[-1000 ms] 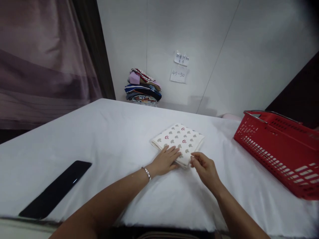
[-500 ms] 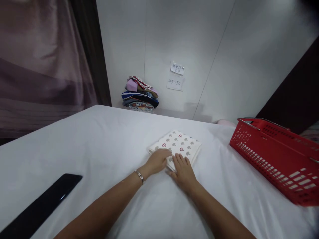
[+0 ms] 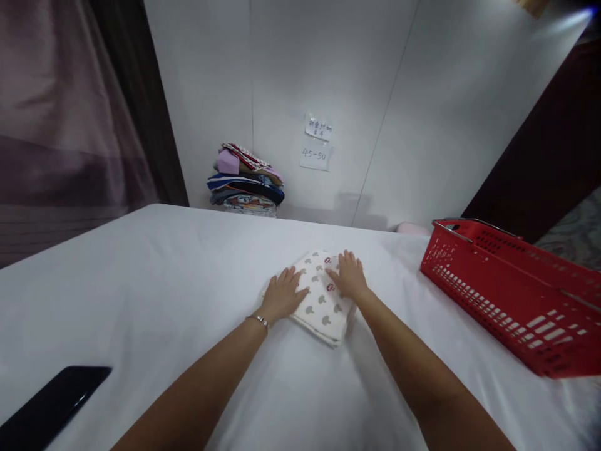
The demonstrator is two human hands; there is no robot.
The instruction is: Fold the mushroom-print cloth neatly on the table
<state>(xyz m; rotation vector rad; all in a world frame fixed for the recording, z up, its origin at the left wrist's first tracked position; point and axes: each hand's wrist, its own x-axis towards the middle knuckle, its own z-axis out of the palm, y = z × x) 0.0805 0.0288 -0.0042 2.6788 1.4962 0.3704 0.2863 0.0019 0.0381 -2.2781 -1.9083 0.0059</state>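
Observation:
A folded white cloth (image 3: 315,300) with grey and red mushroom prints lies on the white-covered table (image 3: 197,282), one corner toward me. On its left side rests my left hand (image 3: 282,294), palm down with fingers spread, a bracelet at the wrist. My right hand (image 3: 350,276) lies on the cloth's far right part, fingers also stretched out and the thumb pointing left. Both hands press on the top layer without gripping it. The cloth's far and left edges are partly covered by the hands.
To the right stands a red plastic basket (image 3: 507,300) with metal handles. A stack of folded fabrics (image 3: 246,181) sits beyond the table's far edge by the wall. A flat black object (image 3: 61,401) lies at the near left. Paper notes (image 3: 315,155) hang on the wall.
My right hand has moved from the cloth's near edge to its far right part. My left hand has opened flat on the left side. The view has shifted slightly right.

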